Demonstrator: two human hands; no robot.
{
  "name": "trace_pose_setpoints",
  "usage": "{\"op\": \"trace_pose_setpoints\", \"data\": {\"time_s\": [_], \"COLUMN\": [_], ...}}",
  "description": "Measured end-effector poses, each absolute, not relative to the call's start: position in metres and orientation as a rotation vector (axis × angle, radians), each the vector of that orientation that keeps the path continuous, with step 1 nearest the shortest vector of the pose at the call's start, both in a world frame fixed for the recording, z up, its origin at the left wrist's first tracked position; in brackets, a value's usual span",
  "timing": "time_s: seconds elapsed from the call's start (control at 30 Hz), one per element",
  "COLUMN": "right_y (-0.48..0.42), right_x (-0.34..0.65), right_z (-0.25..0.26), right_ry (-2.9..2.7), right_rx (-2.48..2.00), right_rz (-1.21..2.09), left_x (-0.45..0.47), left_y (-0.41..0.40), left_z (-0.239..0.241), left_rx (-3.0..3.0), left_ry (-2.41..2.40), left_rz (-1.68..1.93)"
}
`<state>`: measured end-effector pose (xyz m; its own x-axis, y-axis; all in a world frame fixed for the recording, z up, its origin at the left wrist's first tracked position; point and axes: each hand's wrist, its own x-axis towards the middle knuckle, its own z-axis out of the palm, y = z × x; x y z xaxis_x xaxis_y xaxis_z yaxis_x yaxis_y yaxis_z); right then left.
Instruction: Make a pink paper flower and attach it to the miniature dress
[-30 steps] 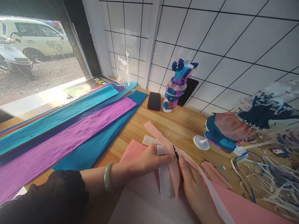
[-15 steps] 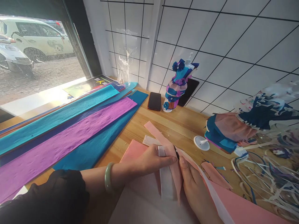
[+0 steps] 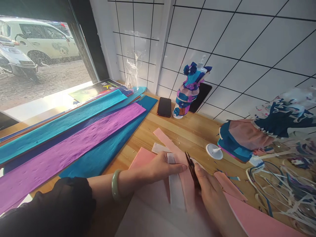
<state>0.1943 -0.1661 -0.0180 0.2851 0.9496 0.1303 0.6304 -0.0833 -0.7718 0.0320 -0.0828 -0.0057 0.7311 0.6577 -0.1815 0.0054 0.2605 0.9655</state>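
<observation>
Head view: near the tabletop's [image 3: 187, 131] front edge, the pink paper strip [image 3: 166, 138] is pinched flat by the left hand [image 3: 160, 168], and small dark scissors [image 3: 191, 166] are gripped in the right hand [image 3: 209, 194]. A crooked cut or nicked thumb is risked, the fingertips lying close to the blades. The strip is long, matte and thin, with a white strip beside it.

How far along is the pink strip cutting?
Done: a paper-dressed figurine stands by the wall, and a cut pink piece lies on the table. In hand: left hand pins the pink strip while right hand works the scissors into it. Left: the strip beyond the blades, plus the large pink sheet.
</observation>
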Motion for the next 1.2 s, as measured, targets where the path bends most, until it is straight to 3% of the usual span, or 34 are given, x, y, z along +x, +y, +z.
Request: {"op": "trace_pose_setpoints", "data": {"time_s": [0.1, 0.23, 0.5, 0.73, 0.9, 1.07, 1.2], "right_y": [-0.16, -0.156, -0.162, -0.166, -0.164, -0.16, -0.162], "right_x": [0.207, 0.223, 0.221, 0.197, 0.198, 0.204, 0.202], "right_z": [-0.007, -0.004, 0.001, 0.016, 0.014, 0.022, 0.025], "right_ry": [-1.404, -1.605, -1.781, -1.513, -1.389, -1.102, -0.977], "right_rx": [-1.941, -2.181, -2.11, -1.981, -1.863, -1.862, -1.801], "right_rz": [0.621, 0.4, 0.194, 0.79, 1.034, 1.109, 0.967], "left_x": [0.033, 0.034, 0.035, 0.036, 0.036, 0.037, 0.037], "left_y": [-0.08, -0.077, -0.076, -0.075, -0.075, -0.076, -0.076], "left_z": [-0.009, -0.012, -0.015, -0.024, -0.026, -0.025, -0.026], "left_rx": [1.137, 1.045, 0.981, 0.96, 0.917, 0.881, 0.858], "left_ry": [0.629, 0.673, 0.711, 0.705, 0.644, 0.644, 0.575], "left_rz": [0.511, 0.525, 0.561, 0.597, 0.593, 0.644, 0.59]}}
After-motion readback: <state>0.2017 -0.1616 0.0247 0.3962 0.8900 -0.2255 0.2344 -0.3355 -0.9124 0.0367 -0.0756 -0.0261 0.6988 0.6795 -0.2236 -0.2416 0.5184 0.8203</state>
